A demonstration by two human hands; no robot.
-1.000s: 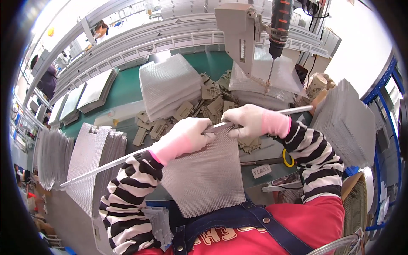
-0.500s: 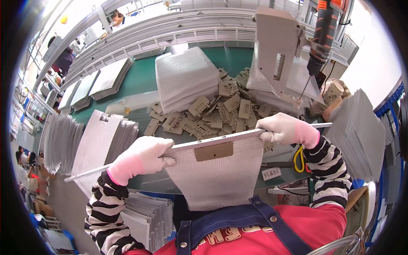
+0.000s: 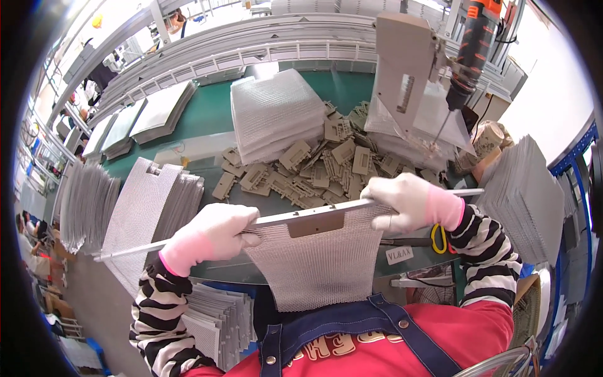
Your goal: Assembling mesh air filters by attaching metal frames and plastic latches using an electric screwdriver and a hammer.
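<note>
My left hand [image 3: 217, 231], in a white glove with a pink cuff, is closed on a thin metal bar [image 3: 271, 220] and the upper left corner of a silvery mesh sheet [image 3: 314, 270]. Opposite it, my right hand [image 3: 402, 200], gloved alike, grips the bar near the sheet's upper right corner. Both bar ends stick out past my hands. A tan plastic plate [image 3: 316, 224] sits at the middle of the sheet's top edge, just under the bar. The sheet hangs down in front of my apron [image 3: 333, 325].
Tan plastic plates [image 3: 320, 169] lie heaped beyond the bar. Behind them stands a stack of mesh sheets [image 3: 276, 113]; more stand upright at left [image 3: 141, 201] and right [image 3: 524, 195]. An electric screwdriver [image 3: 468, 69] hangs at upper right. Yellow-handled scissors [image 3: 438, 237] lie by my right wrist.
My right hand has shifted left and slightly down along the bar, further over the sheet's corner. The bar's right end has dropped a little. My left hand has barely moved.
</note>
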